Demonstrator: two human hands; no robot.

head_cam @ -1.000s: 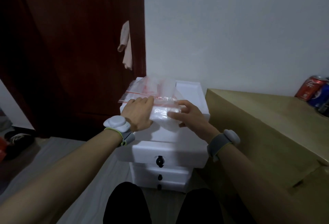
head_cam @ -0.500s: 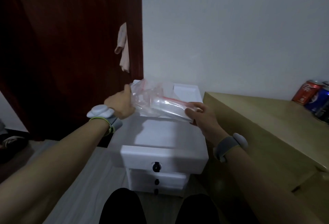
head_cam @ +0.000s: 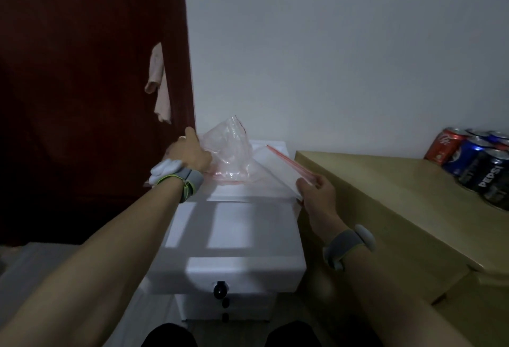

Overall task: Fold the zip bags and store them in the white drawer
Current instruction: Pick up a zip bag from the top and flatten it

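Note:
A white drawer unit (head_cam: 234, 236) stands in front of me, its top drawer pulled out, with dark knobs on the fronts. On its top at the back lies a crumpled heap of clear zip bags (head_cam: 228, 151) with red strips. My left hand (head_cam: 190, 151) grips the left side of that heap. My right hand (head_cam: 316, 189) pinches one flat zip bag (head_cam: 278, 170) by its near corner, holding it tilted above the right side of the unit, red zip edge to the right.
A light wooden table (head_cam: 385, 195) adjoins the drawer unit on the right, with several soda cans (head_cam: 473, 159) at its far right. A dark red door (head_cam: 82, 84) with a pale cloth (head_cam: 159, 90) hanging on it is at the left. My knees show at the bottom.
Both hands were pressing the bags together on the unit, then lifted them. Now the hands have separated: the right pulled one bag out to the right, the left holds the rest at the back.

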